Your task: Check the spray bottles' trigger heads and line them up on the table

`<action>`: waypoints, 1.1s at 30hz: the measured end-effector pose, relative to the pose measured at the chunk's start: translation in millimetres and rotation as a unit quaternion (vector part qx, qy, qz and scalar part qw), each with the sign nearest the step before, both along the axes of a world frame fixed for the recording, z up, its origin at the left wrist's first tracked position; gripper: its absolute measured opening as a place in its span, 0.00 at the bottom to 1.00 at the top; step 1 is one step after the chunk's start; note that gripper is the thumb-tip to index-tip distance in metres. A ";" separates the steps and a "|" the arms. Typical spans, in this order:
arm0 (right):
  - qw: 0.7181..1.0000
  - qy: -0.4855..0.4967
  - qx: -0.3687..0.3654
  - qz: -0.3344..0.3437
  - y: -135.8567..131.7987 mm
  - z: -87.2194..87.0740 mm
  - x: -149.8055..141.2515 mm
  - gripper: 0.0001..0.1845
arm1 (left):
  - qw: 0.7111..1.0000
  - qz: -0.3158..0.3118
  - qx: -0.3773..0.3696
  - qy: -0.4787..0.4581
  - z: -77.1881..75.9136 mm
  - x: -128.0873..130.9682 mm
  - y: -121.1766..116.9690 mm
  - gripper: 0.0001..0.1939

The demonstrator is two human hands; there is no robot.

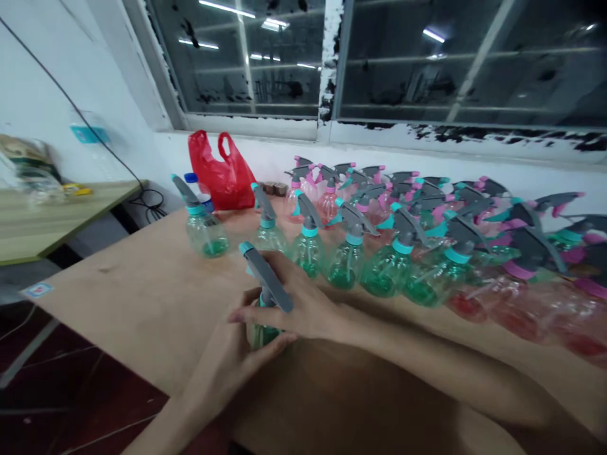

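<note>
A green spray bottle with a grey and turquoise trigger head stands between my hands at the middle of the table. My left hand is wrapped round its clear green body from the left. Over the neck, just under the grey head, my right hand closes its fingers. Most of the bottle's body is hidden behind my fingers. Another green spray bottle stands apart to the left. Right behind my hands is a green spray bottle, with a further green spray bottle beside it.
Rows of green and pink spray bottles fill the table's right side and back. A red plastic bag sits by the wall, next to a blue-capped bottle. The brown table ends at the left; a second table stands beyond a gap.
</note>
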State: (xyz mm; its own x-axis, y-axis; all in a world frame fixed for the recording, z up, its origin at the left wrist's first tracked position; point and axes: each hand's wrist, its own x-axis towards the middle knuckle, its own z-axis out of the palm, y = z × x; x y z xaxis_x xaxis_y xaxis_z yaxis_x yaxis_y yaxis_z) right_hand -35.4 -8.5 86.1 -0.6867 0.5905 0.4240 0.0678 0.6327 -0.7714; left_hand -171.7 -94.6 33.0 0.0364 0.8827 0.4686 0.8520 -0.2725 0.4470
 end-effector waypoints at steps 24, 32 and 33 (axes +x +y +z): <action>0.854 -0.211 0.377 -0.289 88.4 54.9 -60.0 0.24 | 0.982 0.152 0.114 0.021 15.4 -126.3 98.2 0.20; 0.849 -0.226 0.391 -0.274 93.7 46.7 -65.1 0.17 | 0.975 0.163 0.136 0.072 12.2 -129.4 115.0 0.23; 0.850 -0.225 0.393 -0.270 93.3 46.4 -64.3 0.16 | 0.974 0.161 0.136 0.077 11.9 -129.7 116.0 0.23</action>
State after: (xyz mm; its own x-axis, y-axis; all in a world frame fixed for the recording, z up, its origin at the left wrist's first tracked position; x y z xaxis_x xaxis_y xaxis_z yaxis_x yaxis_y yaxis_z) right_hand -99.7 84.7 132.6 -0.6016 0.5271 0.6002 0.6885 0.7232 0.0550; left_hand -301.5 21.4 44.8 -0.1338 0.7036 0.6979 0.9643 -0.0700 0.2554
